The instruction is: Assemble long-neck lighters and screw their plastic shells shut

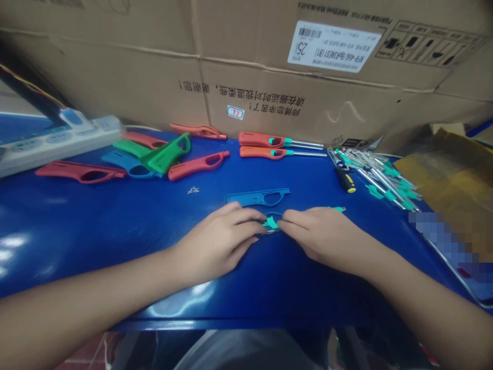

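Observation:
Close to the middle of the blue table, my left hand [228, 237] and my right hand [327, 235] meet over a blue lighter half-shell. A teal trigger [271, 222] shows between the fingertips, seated in or lying on that shell. Both sets of fingers are closed around these parts, which they mostly cover. A small teal tip [339, 209] pokes out behind my right hand. Just beyond my fingers lies another blue handle half [246, 199], flat on the table.
Loose red, green and blue handle shells [157, 156] lie at the back left by a white power strip [57, 141]. Two red lighters [265, 140], a screwdriver [344, 177], metal-and-teal lighter rods [385, 177] and small screws [193, 190] sit around. A cardboard box [146, 77] walls the back.

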{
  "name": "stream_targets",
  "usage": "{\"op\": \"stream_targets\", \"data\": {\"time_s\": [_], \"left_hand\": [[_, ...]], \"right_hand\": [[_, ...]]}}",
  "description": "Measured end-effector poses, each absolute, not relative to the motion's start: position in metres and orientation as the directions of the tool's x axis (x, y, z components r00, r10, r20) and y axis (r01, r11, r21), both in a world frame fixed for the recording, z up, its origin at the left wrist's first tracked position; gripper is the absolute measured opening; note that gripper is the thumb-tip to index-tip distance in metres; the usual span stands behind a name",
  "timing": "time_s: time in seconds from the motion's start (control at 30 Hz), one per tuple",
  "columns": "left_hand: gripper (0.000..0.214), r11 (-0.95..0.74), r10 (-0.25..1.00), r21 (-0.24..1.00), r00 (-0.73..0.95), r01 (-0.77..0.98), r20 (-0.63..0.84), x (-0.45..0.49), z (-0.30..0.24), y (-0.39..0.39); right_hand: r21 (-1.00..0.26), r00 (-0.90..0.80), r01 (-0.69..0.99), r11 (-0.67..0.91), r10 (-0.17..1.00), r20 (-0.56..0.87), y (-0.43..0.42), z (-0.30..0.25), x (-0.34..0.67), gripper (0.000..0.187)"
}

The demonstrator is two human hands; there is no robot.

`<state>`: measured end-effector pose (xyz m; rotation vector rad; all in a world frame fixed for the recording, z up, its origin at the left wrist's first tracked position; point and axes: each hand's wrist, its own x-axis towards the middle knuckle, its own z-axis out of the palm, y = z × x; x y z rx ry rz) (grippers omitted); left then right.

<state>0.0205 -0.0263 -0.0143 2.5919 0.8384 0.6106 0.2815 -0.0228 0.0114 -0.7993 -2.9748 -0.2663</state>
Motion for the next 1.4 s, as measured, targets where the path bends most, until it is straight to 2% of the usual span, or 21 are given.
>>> {"op": "stream_targets", "data": {"time_s": [0.2,0.33,0.5,0.7,0.83,0.93,1.03,1.17,1.23,1.4], "left_hand": [[0.027,-0.763,0.620,0.440,0.727,0.473,0.294,0.022,-0.014,-0.029],[0.026,-0.735,0.643,0.494,0.709,0.464,0.290,0.024,-0.012,-0.030],[0.031,-0.682,0.686,0.569,0.671,0.459,0.281,0.025,-0.010,-0.029],[0.049,-0.568,0.789,0.640,0.564,0.518,0.244,0.028,-0.007,-0.030],[0.039,-0.584,0.784,0.595,0.573,0.552,0.239,0.027,-0.011,-0.029],[0.031,-0.596,0.774,0.586,0.587,0.549,0.237,0.026,-0.013,-0.028],[0.026,-0.585,0.781,0.610,0.574,0.535,0.245,0.025,-0.013,-0.028],[0.022,-0.550,0.798,0.652,0.558,0.522,0.226,0.026,-0.009,-0.029],[0.022,-0.536,0.803,0.666,0.556,0.519,0.214,0.026,-0.007,-0.029],[0.022,-0.534,0.804,0.667,0.557,0.519,0.210,0.026,-0.006,-0.030]], "right_hand": [[0.045,-0.844,0.532,0.845,0.527,0.099,-0.022,0.009,0.285,0.028],[-0.008,-0.829,0.552,0.834,0.550,0.101,-0.021,0.010,0.284,0.027],[0.086,-0.849,0.528,0.845,0.523,0.073,-0.023,0.013,0.280,0.026],[0.165,-0.886,0.463,0.871,0.455,0.083,-0.027,0.011,0.275,0.023],[0.112,-0.895,0.441,0.891,0.426,0.132,-0.027,0.010,0.275,0.025],[0.077,-0.868,0.479,0.874,0.459,0.192,-0.025,0.010,0.276,0.026],[0.015,-0.798,0.577,0.817,0.559,0.226,-0.023,0.010,0.279,0.022],[-0.094,-0.701,0.687,0.720,0.692,0.175,-0.020,0.012,0.282,0.024],[-0.101,-0.707,0.683,0.723,0.690,0.155,-0.020,0.012,0.283,0.021],[-0.087,-0.797,0.574,0.814,0.580,0.171,-0.020,0.009,0.285,0.011]]}}
